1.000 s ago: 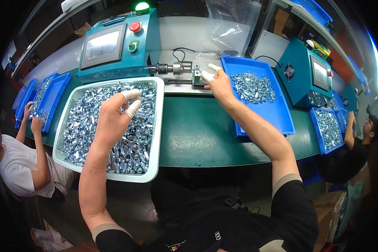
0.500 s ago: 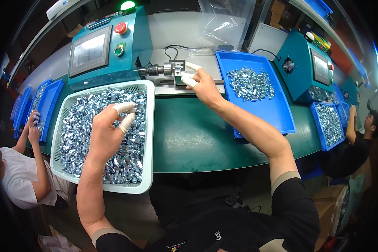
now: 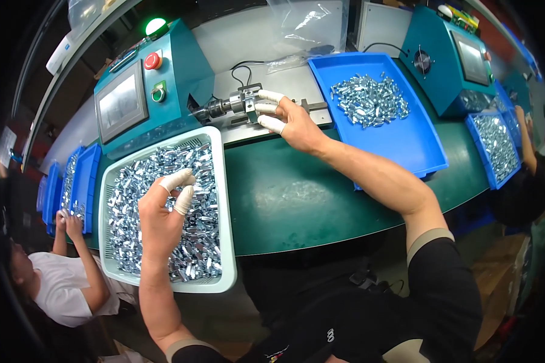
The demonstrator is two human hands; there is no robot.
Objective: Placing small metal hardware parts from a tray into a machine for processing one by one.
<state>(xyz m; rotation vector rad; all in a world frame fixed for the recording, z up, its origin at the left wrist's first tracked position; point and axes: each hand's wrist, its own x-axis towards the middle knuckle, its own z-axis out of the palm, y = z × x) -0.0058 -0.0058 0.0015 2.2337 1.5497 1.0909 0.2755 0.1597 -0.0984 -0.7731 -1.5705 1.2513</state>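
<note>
My left hand is above a pale green plastic basket heaped with small shiny metal parts. Its thumb and forefinger, in white finger cots, are pinched together; anything between them is too small to make out. My right hand reaches to a metal fixture block in front of the chuck of a teal bench machine. Its cot-covered fingers stretch out, spread apart, with the tips at the block's right side. No part shows between them.
To the right, a blue tray holds a pile of similar metal parts. The machine carries a screen, a red stop button and a lit green lamp. Another teal machine stands further right. People work at both sides.
The whole view has tilted and shifted. My right hand's fingers have spread along the fixture block, the forefinger coming down to it. My left hand keeps its pinch over the basket.
</note>
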